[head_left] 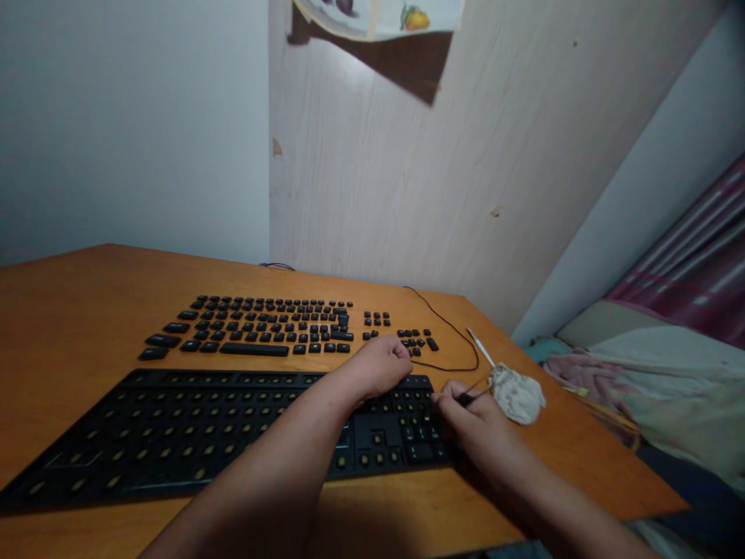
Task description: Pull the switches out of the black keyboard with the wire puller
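A black keyboard (pixel 192 435) lies on the orange wooden table (pixel 75 310) with most keycaps taken off, showing yellowish switch stems. The removed keycaps (pixel 261 326) are laid out in keyboard order behind it. My left hand (pixel 378 366) is curled closed above the keyboard's right end, next to the loose number-pad keycaps (pixel 416 340); what its fingertips hold is hidden. My right hand (pixel 466 411) is closed in a pinch on a small dark tool (pixel 466 399) at the keyboard's right edge.
A crumpled whitish cloth (pixel 517 393) and a thin white stick (pixel 480 346) lie at the table's right. The keyboard's black cable (pixel 448 326) loops past them. A wood-grain panel (pixel 407 171) stands behind the table; bedding (pixel 652 373) lies to the right.
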Motion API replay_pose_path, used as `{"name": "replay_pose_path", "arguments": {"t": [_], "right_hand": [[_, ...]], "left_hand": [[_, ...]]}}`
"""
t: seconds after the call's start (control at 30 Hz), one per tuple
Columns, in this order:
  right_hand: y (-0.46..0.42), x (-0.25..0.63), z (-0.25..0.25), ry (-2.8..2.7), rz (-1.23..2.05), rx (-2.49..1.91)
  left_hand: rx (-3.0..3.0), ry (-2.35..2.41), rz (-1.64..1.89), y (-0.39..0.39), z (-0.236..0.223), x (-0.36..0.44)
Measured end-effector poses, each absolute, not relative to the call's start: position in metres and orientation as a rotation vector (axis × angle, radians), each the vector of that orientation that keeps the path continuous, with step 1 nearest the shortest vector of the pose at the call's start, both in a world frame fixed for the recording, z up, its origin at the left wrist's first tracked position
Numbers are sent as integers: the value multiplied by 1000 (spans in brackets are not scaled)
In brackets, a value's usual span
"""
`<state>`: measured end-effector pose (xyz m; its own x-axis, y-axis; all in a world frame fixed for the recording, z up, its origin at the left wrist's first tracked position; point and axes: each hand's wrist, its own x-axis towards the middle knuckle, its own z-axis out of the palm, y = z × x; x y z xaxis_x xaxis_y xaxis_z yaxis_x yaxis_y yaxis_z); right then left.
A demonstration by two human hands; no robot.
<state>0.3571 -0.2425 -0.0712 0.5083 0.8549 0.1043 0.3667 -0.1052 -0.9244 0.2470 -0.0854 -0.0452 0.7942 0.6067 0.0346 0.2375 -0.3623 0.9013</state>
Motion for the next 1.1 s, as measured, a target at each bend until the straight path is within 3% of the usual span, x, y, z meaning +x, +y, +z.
{"name": "replay_pose_path", "arguments": {"t": [0.27,0.5,0.63,0.97,1.1], "right_hand": [[-245,365,-68,-896,543,-1624],[-236,356,-45,-1107,150,-1694],[-227,354,-45,-1137,92,-1676],[-220,350,-40,-1161,122,-1603],[-219,362,-41,-1339,-68,-1614]], "left_hand": [[1966,639,477,-87,-43,248],[1871,366,400,-96,-37,247],[1776,271,354,-99,-37,246],[1754,464,433,-95,-38,248],[1644,482,472,-93,-45,250]]}}
